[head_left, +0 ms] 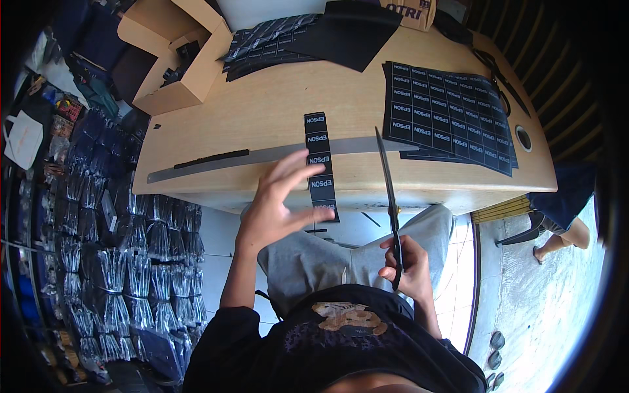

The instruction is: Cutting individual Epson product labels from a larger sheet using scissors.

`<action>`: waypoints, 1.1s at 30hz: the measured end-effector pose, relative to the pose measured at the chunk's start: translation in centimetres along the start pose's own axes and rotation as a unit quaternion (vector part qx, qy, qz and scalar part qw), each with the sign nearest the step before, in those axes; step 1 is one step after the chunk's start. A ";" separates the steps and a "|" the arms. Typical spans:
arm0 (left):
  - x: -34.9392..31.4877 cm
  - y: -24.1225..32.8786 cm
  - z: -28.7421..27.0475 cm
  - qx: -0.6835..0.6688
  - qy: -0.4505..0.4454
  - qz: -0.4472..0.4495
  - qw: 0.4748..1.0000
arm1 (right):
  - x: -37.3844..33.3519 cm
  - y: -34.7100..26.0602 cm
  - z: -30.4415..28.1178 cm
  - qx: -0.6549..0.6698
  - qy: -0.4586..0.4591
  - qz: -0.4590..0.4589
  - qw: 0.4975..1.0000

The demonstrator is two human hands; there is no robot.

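My left hand [274, 202] is open, its fingers and thumb spread apart beside a narrow black printed strip [319, 149]. The fingertips and thumb tip overlap the strip's left edge; whether they touch it is unclear. That strip lies across a long metal ruler [275, 154] and reaches past the near edge of the table. In my right hand [407, 262] is a pair of long scissors [389, 180], held by the black handles. Its blades look closed and point away from me, with the tip near the ruler's right end.
Black printed sheets [445, 111] lie stacked on the table's right, and more dark sheets [354, 33] at the back. An open cardboard box [173, 85] stands back left. A thin black offcut [213, 158] rests along the ruler. Plastic-wrapped bundles [137, 281] fill the left side. Another person's leg [567, 241] shows far right.
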State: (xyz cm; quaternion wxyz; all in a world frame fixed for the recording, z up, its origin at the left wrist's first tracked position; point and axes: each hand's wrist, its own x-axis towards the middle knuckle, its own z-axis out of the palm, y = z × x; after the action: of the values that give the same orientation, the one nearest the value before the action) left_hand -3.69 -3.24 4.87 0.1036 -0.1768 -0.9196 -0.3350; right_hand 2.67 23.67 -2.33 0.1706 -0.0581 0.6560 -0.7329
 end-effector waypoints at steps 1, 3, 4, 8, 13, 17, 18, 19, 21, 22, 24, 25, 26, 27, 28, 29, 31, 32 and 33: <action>0.3 -0.4 0.1 -0.012 0.040 -0.016 0.999 | -0.1 0.3 0.0 -0.005 -0.007 0.001 1.000; 1.1 -1.1 1.4 0.014 0.091 -0.054 0.994 | -0.3 0.8 0.0 -0.011 -0.012 0.000 1.000; 1.5 -1.4 2.2 0.040 0.140 -0.092 0.985 | -0.4 0.9 0.0 -0.006 -0.016 0.004 1.000; 2.7 -0.7 4.3 0.185 0.166 -0.098 0.964 | -1.1 1.2 0.3 -0.005 -0.017 0.027 0.999; 2.7 -0.5 4.7 0.123 0.176 -0.119 0.969 | -1.1 0.9 0.9 0.002 -0.012 0.026 1.000; 1.6 -0.1 5.4 0.072 0.215 -0.052 0.973 | 0.3 0.8 2.4 0.077 0.013 -0.041 0.996; 1.2 0.4 5.6 0.057 0.221 -0.020 0.973 | 0.9 0.8 2.4 0.094 0.033 -0.066 0.993; 0.8 1.5 5.7 0.047 0.209 0.003 0.977 | 1.5 1.0 2.2 0.080 0.040 -0.068 0.994; -0.6 3.3 5.4 0.043 0.193 0.048 0.979 | 2.8 0.3 3.0 0.107 0.077 -0.122 0.984; -1.1 4.0 5.5 0.052 0.177 0.075 0.980 | 3.4 0.3 3.0 0.121 0.093 -0.145 0.978; -2.2 4.9 5.5 0.066 0.173 0.113 0.976 | 3.9 -0.5 3.2 0.107 0.122 -0.126 0.979; -2.6 5.0 5.6 0.067 0.169 0.125 0.975 | 4.2 -1.1 3.3 0.088 0.138 -0.098 0.982; -2.8 5.0 5.8 0.066 0.167 0.138 0.974 | 4.5 -2.3 3.6 0.124 0.147 -0.095 0.977; -3.1 5.0 5.9 0.071 0.150 0.144 0.975 | 4.7 -2.5 3.7 0.133 0.148 -0.096 0.975; -3.2 5.0 5.9 0.068 0.146 0.144 0.976 | 4.7 -2.6 3.7 0.141 0.148 -0.096 0.974; -3.2 5.0 5.9 0.037 0.127 0.138 0.982 | 4.8 -2.7 3.5 0.140 0.151 -0.094 0.974; -3.4 5.0 5.8 -0.041 0.103 0.108 0.988 | 4.8 -3.0 3.3 0.113 0.129 -0.112 0.979; -3.6 4.9 6.1 -0.125 0.128 0.077 0.981 | 4.8 -3.2 3.4 0.113 0.127 -0.110 0.979; -3.7 4.8 6.3 -0.229 0.148 0.050 0.961 | 4.7 -3.5 3.5 0.097 0.124 -0.118 0.981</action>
State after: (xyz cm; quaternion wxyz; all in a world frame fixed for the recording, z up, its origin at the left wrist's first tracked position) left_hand 1.15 3.38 1.77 0.2117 -0.1902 -0.7825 -0.5537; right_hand -1.25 19.13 0.90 0.0056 -0.0271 0.5868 -0.8093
